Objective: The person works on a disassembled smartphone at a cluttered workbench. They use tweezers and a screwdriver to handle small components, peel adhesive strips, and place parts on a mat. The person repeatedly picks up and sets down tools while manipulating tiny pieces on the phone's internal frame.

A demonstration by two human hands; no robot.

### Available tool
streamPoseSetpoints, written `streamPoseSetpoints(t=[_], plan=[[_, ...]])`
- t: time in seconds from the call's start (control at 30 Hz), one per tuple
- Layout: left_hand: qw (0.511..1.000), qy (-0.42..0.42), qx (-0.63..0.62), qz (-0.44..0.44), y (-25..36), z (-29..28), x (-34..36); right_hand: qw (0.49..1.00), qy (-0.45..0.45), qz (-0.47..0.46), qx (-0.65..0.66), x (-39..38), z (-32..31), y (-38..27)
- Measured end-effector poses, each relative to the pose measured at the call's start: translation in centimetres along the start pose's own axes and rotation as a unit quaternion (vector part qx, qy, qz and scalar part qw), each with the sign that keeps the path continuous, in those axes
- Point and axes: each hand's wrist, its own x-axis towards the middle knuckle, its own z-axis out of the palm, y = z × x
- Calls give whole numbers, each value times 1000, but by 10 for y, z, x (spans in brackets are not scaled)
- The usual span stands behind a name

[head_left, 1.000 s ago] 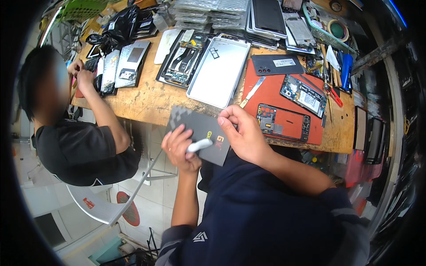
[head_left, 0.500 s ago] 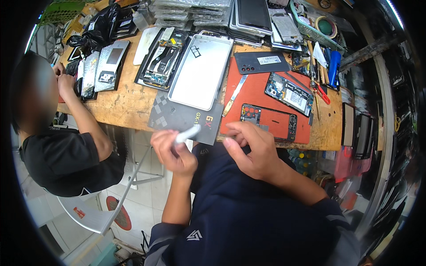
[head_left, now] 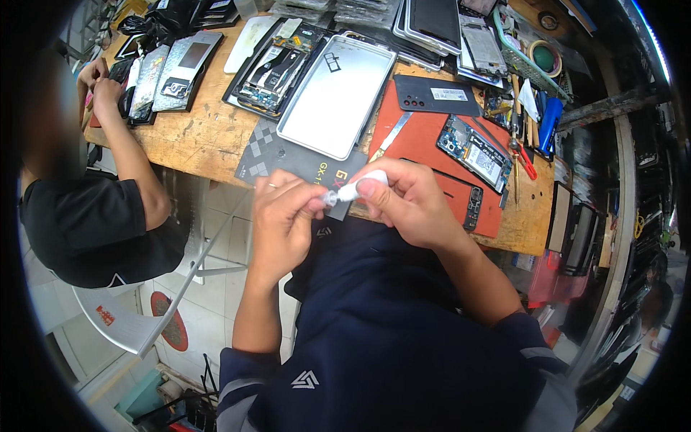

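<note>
A small white squeeze bottle (head_left: 365,183) is gripped in my right hand (head_left: 421,205), lying sideways with its narrow end toward the left. My left hand (head_left: 281,227) pinches a small clear piece, apparently a cap (head_left: 330,198), at that narrow end. Both hands are in front of the bench edge, over a dark printed card (head_left: 263,155). On the red mat (head_left: 425,147) to the right lie an opened phone (head_left: 475,155), a dark phone back cover (head_left: 437,95) and a phone frame (head_left: 473,205) partly hidden by my right hand.
Beyond my hands lie a silver tablet shell (head_left: 335,104) and an opened tablet (head_left: 277,72). A flat metal blade (head_left: 394,133) rests on the mat's left side. Red-handled pliers (head_left: 527,165) and a basket (head_left: 533,65) are at right. Another person's arm (head_left: 133,155) rests at the left bench.
The white bottle has passed from my left hand to my right. My hands have come together at its narrow end, with the left now pinching the clear piece. The view has shifted slightly.
</note>
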Motion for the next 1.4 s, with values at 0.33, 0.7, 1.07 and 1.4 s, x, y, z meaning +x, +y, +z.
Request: streamPoseSetpoints(t=[0.33,0.7,1.07,1.4], plan=[[957,55,285,-18,12,1,-17,940,73,-119,-310,3,-1,3],[958,91,271,-12,7,8,-23,890,61,-186,-411,6,1,-3],[958,73,277,-5,3,15,-21,867,23,-187,-462,10,0,-24],[970,94,223,-31,-4,21,-26,897,16,-191,-398,17,4,-16]])
